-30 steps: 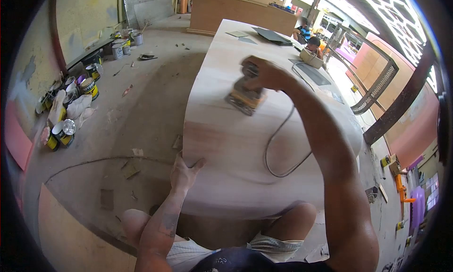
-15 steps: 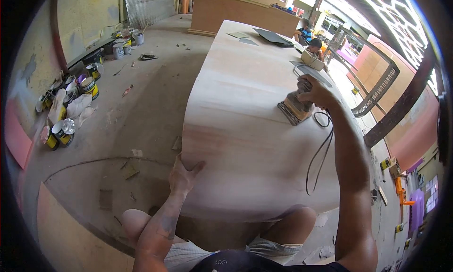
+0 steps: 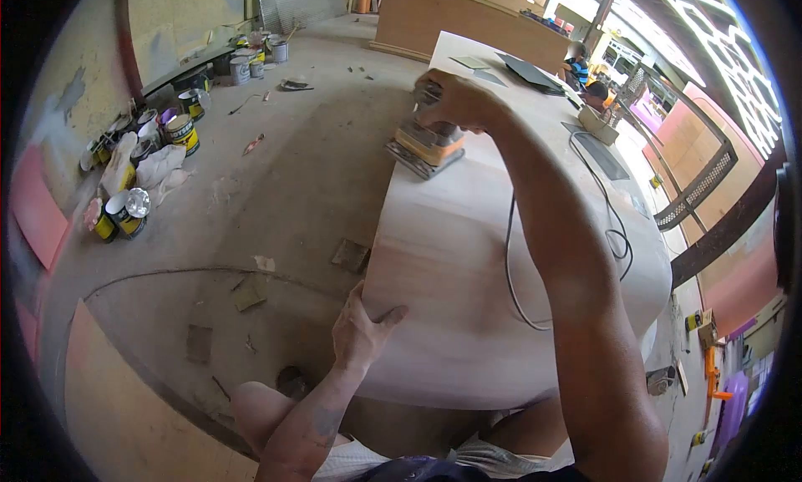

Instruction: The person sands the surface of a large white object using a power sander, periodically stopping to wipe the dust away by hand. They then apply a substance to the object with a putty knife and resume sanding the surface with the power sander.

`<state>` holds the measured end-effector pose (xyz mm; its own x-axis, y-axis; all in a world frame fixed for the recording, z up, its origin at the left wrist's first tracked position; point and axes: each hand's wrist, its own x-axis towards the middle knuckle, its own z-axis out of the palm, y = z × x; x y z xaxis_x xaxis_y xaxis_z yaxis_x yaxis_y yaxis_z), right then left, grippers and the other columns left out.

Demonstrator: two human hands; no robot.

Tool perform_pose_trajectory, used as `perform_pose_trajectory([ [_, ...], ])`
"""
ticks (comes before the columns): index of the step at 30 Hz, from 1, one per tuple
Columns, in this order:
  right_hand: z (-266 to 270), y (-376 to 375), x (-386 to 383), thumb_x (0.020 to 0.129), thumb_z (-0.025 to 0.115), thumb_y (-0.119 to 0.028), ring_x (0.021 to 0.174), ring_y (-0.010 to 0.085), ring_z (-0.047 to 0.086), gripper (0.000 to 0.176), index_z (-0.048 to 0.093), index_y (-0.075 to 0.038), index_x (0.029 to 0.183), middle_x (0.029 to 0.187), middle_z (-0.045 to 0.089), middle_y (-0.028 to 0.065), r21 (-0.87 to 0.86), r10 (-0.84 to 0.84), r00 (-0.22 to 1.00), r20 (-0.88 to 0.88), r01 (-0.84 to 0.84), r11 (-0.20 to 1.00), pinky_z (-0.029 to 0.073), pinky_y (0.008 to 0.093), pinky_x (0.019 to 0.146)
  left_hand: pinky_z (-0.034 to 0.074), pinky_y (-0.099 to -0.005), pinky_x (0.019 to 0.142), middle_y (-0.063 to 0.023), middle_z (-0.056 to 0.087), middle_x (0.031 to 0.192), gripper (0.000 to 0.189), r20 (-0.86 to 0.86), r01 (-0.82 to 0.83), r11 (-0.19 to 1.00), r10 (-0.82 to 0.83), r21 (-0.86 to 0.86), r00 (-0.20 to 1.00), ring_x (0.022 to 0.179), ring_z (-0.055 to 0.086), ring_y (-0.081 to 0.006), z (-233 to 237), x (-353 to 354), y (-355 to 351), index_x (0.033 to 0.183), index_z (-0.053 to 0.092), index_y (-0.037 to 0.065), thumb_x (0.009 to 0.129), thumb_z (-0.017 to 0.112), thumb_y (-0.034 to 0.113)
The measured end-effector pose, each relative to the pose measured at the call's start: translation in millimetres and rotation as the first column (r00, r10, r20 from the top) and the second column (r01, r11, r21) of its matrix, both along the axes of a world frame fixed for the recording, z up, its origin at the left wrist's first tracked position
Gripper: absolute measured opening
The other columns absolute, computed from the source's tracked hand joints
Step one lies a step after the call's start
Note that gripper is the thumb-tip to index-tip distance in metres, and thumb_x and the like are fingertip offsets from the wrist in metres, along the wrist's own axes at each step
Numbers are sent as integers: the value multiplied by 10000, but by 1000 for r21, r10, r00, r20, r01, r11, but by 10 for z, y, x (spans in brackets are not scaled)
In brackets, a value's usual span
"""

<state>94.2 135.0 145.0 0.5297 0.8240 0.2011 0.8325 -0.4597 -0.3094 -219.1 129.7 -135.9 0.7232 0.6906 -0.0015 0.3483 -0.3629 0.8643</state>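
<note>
A large curved panel (image 3: pixel 455 348), pale with faint pinkish streaks, stretches out in front of my knees. My right hand (image 3: pixel 455 102) is wrapped round the top of an electric sander (image 3: pixel 428 146). The sander's flat pad is at the panel's far left edge, partly overhanging it. A dark power cord (image 3: pixel 510 269) loops across the panel, passing under my right forearm. At the near left edge, my left hand (image 3: pixel 363 332) grips the panel, thumb on top and fingers curled over the side, partly hidden.
Dark flat sheets (image 3: pixel 530 73) and a grey sheet (image 3: pixel 597 154) lie on the panel's far part. Paint cans (image 3: pixel 182 133) line the left wall. Scraps dot the floor. A metal frame (image 3: pixel 693 190) stands right. Another person (image 3: pixel 576 68) is beyond the panel.
My right hand has carried the sander leftward across the panel to its left edge, and the cord has shifted along. My left hand keeps its hold. The view has turned slightly.
</note>
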Motion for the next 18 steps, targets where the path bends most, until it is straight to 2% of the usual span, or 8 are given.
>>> perform_pose_trajectory([
  [3,138,343,-137,671,882,-425,714,275,719,779,642,-113,1343,1013,747,181,-122,-92,994,-61,84,989,581,400,569,538,-494,1006,-212,709,1270,918,9,10,1000,-11,7,1000,1182,692,-396,-24,-8,-11,1436,522,23,788,892,559],
  [4,84,421,-58,665,854,-411,564,238,597,777,625,-181,1371,900,703,152,-57,-72,995,-76,68,996,500,377,475,538,-496,1005,-212,708,1268,922,11,7,1000,-8,27,1000,1181,691,-400,-24,-8,-13,1433,522,23,784,894,561],
  [7,17,630,183,676,845,-413,580,235,608,762,629,-166,1364,918,705,163,-47,-106,994,-39,104,993,501,377,479,536,-501,1006,-209,705,1264,932,6,-3,999,3,47,1000,1185,685,-403,24,-8,-7,1428,524,23,775,895,573],
  [10,-39,680,318,679,839,-419,543,226,597,757,629,-148,1355,861,700,154,-18,-86,996,9,86,996,483,378,459,531,-502,1011,-208,704,1267,929,7,-7,1000,7,20,1000,1193,680,-401,50,-14,-4,1423,528,26,772,895,577],
  [13,104,430,74,693,851,-395,780,294,738,763,638,-123,1373,1109,750,181,-90,-119,992,-47,115,989,582,385,596,526,-500,1016,-202,705,1271,915,11,-11,1000,11,17,1000,1196,678,-398,16,-12,5,1420,534,33,774,898,568],
  [18,256,-160,-387,719,835,-390,659,230,668,738,630,-156,1388,1039,736,147,-185,-101,985,-140,74,980,536,366,509,523,-497,1020,-191,707,1277,904,2,-1,999,1,-34,1000,1196,679,-392,46,-21,-10,1424,537,43,777,901,559],
])
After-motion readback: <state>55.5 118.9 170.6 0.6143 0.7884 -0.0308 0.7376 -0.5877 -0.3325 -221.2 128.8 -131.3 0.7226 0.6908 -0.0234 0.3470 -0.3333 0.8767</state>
